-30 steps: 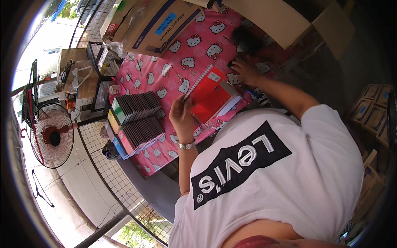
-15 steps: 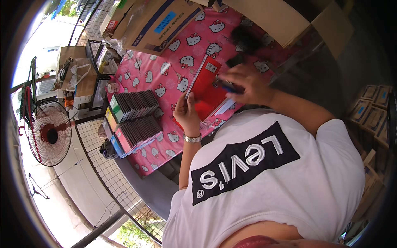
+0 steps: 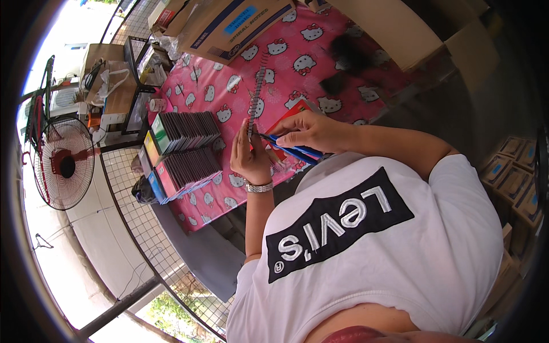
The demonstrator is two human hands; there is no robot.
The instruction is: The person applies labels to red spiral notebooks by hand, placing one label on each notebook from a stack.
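My left hand [image 3: 251,162] grips the lower end of a red spiral notebook, its fingers closed around the bound edge. The metal coil [image 3: 257,94] stands out as a long line rising above those fingers. Part of the red cover [image 3: 293,110] shows behind my right hand [image 3: 309,132], and the rest is hidden by my hands. That right hand is closed on blue-handled pliers [image 3: 300,153]. Their dark jaws point left, at the coil's near end beside my left fingers. Whether the jaws touch the wire cannot be made out.
Stacked notebooks [image 3: 186,143] stand on the pink patterned tablecloth [image 3: 229,106] at left. A cardboard carton [image 3: 240,28] sits at the back, with an open box [image 3: 394,34] at far right. A blurred black object [image 3: 349,54] lies beyond my hands. A fan [image 3: 64,164] stands at far left.
The notebook has gone from lying face up to being tilted with its coil raised. My right hand has brought the pliers left and down to the coil's near end.
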